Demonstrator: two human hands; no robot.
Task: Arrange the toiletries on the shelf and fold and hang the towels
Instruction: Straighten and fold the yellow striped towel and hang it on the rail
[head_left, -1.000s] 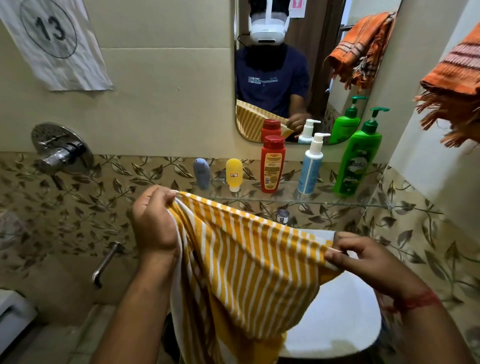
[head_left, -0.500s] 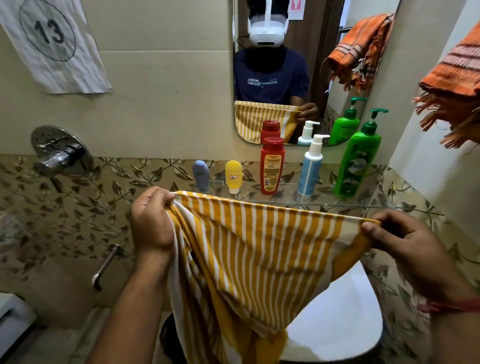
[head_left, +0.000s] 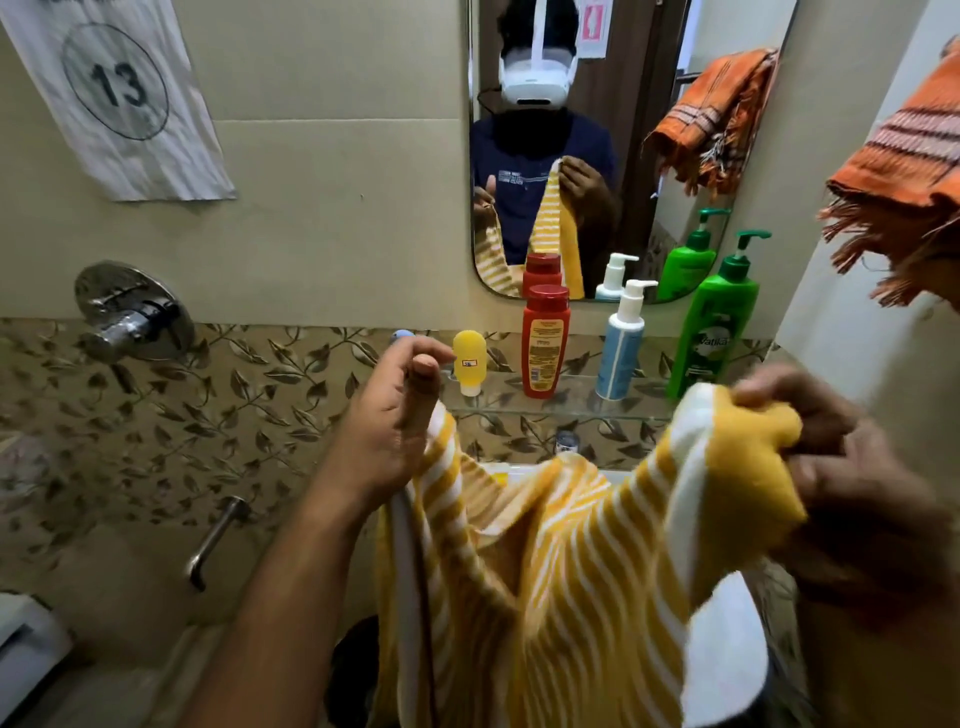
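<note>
The yellow striped towel (head_left: 561, 561) hangs unfolded between the left hand (head_left: 389, 431), pinching one corner, and the right hand (head_left: 841, 467), gripping the other. Bottles already stand along the glass shelf (head_left: 561, 410); folding and hanging remain.

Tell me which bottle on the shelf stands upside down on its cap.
The small yellow bottle, left of the red bottle; the others stand cap up.
</note>
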